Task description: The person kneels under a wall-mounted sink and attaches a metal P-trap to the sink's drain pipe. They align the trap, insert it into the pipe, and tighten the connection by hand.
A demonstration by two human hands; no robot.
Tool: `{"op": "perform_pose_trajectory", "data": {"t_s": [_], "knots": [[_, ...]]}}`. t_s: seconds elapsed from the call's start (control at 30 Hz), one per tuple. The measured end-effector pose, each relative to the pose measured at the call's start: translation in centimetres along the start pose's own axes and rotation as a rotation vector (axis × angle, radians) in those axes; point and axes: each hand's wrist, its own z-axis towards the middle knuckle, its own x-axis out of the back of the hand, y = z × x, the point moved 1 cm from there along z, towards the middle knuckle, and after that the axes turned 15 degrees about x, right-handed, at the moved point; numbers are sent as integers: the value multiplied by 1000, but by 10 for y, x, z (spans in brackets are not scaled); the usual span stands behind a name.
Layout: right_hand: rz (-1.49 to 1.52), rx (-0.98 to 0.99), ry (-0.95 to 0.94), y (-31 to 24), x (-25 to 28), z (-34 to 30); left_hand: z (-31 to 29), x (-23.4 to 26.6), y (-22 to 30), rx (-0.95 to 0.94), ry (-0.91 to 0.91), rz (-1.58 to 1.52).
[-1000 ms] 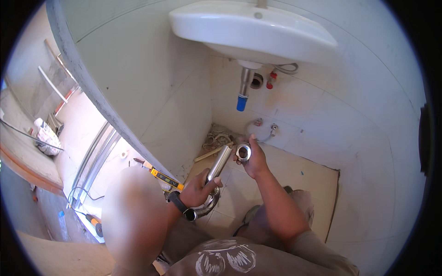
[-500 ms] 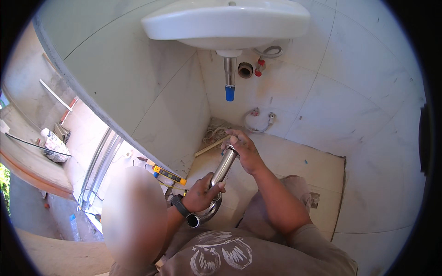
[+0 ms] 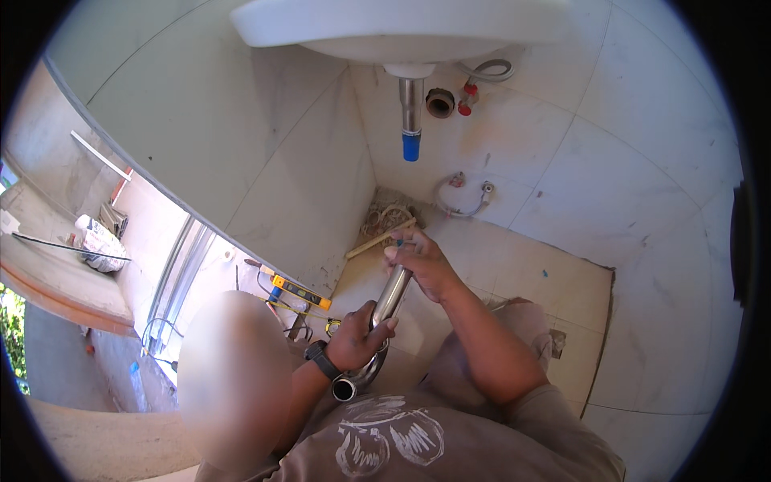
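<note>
A chrome drain trap pipe point(image 3: 391, 299) with a curved lower bend is held slanting in front of my body. Wrapped round its middle, just above the bend, is my left hand point(image 3: 357, 337), with a dark watch on that wrist. At the upper end, my right hand point(image 3: 424, 263) closes its fingers over the pipe's mouth, largely hiding it. A small teal bit shows by those fingertips, too small to name. Ahead hangs the basin's metal tailpiece point(image 3: 411, 104), its lower end wrapped in a blue cover point(image 3: 411, 148), apart from both hands.
The white washbasin point(image 3: 385, 32) juts from the wall above. Behind the tailpiece are a round wall outlet point(image 3: 440, 103) and a flexible hose point(image 3: 491, 72). Debris with a wooden strip point(image 3: 381, 238) lies in the corner. A yellow spirit level point(image 3: 301, 292) and other tools lie at left.
The view has shifted, so the basin sits higher in it. My right fingers have curled further over the pipe's upper end. My left hand keeps its hold.
</note>
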Motion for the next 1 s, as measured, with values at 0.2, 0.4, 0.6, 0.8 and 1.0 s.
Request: {"op": "perform_pose_trajectory", "data": {"t_s": [0.2,0.4,0.6,0.8,1.0], "knots": [[16,-125,222,16,-20,-8,8,2,-9,90,132,163],[362,-270,79,19,-14,-7,12,17,-5,52,182,43],[196,-48,-49,22,-13,-9,31,18,9,-39,164,14],[319,-289,-66,14,2,-9,74,22,27,-150,225,-14],[-254,-292,-177,5,32,-6,158,36,65,178,92,-12]]}}
